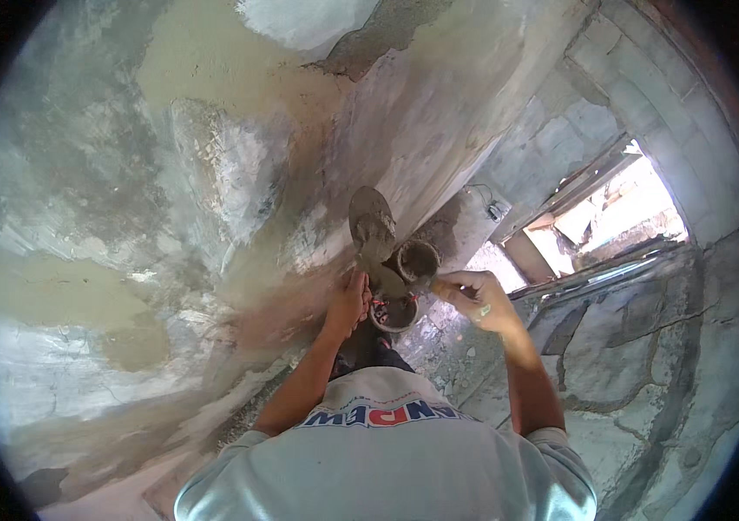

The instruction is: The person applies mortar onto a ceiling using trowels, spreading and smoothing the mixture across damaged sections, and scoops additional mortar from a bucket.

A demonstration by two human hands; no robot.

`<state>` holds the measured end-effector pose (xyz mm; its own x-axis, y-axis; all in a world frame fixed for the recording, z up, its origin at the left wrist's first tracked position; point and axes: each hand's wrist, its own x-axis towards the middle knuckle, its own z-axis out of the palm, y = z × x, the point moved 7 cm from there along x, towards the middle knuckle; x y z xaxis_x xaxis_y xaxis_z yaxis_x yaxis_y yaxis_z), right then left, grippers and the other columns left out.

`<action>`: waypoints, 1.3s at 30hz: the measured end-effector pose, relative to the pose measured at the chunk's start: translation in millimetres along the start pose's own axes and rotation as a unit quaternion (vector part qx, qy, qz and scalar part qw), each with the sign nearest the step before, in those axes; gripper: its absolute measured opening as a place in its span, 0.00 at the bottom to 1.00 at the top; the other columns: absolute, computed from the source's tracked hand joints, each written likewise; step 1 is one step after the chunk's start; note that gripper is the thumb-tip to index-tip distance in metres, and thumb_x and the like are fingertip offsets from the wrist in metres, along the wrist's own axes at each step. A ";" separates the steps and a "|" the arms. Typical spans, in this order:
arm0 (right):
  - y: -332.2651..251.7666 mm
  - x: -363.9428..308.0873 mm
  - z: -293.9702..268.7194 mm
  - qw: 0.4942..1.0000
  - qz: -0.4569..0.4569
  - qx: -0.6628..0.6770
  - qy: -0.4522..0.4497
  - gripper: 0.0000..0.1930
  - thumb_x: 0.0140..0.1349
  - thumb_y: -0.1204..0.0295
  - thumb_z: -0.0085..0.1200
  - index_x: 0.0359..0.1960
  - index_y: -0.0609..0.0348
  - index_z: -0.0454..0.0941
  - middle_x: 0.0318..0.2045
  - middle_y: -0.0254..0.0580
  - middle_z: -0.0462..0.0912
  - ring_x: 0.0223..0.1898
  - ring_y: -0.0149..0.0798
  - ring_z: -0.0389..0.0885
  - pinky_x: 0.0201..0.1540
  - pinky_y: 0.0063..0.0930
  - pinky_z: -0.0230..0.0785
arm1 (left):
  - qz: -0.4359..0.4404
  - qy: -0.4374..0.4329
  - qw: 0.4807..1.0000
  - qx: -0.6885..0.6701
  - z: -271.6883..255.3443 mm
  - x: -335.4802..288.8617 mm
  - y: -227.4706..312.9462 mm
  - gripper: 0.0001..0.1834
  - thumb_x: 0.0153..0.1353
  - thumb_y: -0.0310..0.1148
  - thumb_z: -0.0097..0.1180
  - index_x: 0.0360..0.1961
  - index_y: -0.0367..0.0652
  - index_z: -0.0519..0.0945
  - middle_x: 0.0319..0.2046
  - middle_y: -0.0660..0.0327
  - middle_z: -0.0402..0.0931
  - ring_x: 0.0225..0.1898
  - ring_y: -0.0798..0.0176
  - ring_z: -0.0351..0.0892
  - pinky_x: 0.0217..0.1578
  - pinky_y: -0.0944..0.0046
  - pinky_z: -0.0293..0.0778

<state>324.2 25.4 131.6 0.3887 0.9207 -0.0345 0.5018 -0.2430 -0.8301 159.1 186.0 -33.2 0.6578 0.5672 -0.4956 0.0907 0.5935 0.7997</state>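
Note:
My left hand (349,306) is closed at the lower end of a mortar-caked trowel (372,215). The trowel's rounded grey blade points up and away from me, close to the wall, with wet mortar on it. My right hand (479,300) is closed at the side of a small round cup (418,260) with grey mortar inside; its grip is partly hidden. Just below, between my hands, stands a round bucket (394,314) with a pale rim and dark grey contents. Grey smears mark the back of my right hand.
A plastered wall (239,174) with damp and pale patches rises close on the left and ahead. On the right are a bright opening (621,217) in a block wall (647,356) and a small electrical fitting (497,209) with wires. Debris-strewn floor (447,352) shows beside the bucket.

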 end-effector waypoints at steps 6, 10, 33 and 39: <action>22.5 -18.0 46.4 0.900 0.163 0.405 -0.006 0.25 0.69 0.61 0.55 0.60 0.68 0.76 0.31 0.42 0.82 0.20 0.26 0.71 0.19 0.19 0.58 | -0.043 0.012 0.996 0.077 0.5 -26.4 16.3 0.26 0.74 0.62 0.44 0.26 0.55 0.69 0.14 0.71 0.63 0.10 0.73 0.59 0.10 0.68 0.54; 0.8 8.0 71.6 0.820 0.117 0.559 -0.037 0.23 0.70 0.61 0.55 0.59 0.67 0.74 0.33 0.48 0.81 0.22 0.31 0.75 0.20 0.18 0.62 | -0.015 -0.028 0.999 0.015 -22.2 -33.8 -10.4 0.23 0.75 0.59 0.44 0.29 0.55 0.68 0.15 0.71 0.63 0.11 0.73 0.57 0.09 0.68 0.52; -118.3 151.2 -23.3 0.778 -0.493 -0.143 0.361 0.21 0.61 0.77 0.65 0.57 0.47 0.84 0.41 0.41 0.85 0.35 0.43 0.86 0.34 0.34 0.80 | 0.000 0.080 0.997 0.004 -110.0 -130.7 -20.1 0.21 0.77 0.54 0.44 0.32 0.49 0.71 0.16 0.69 0.63 0.10 0.74 0.56 0.11 0.68 0.54; -129.1 174.5 -54.1 0.755 -0.521 -0.184 0.354 0.20 0.61 0.74 0.65 0.56 0.46 0.84 0.39 0.36 0.83 0.33 0.42 0.84 0.33 0.34 0.80 | -0.033 0.081 0.996 -0.011 -102.7 -121.1 -29.5 0.21 0.77 0.52 0.45 0.32 0.49 0.70 0.16 0.69 0.63 0.10 0.73 0.55 0.10 0.68 0.55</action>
<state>369.1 200.8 262.9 -0.1150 0.3087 0.9442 0.9499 0.3121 0.0137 0.0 158.5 -31.6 0.5217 0.6103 -0.5961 0.1124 0.6435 0.7572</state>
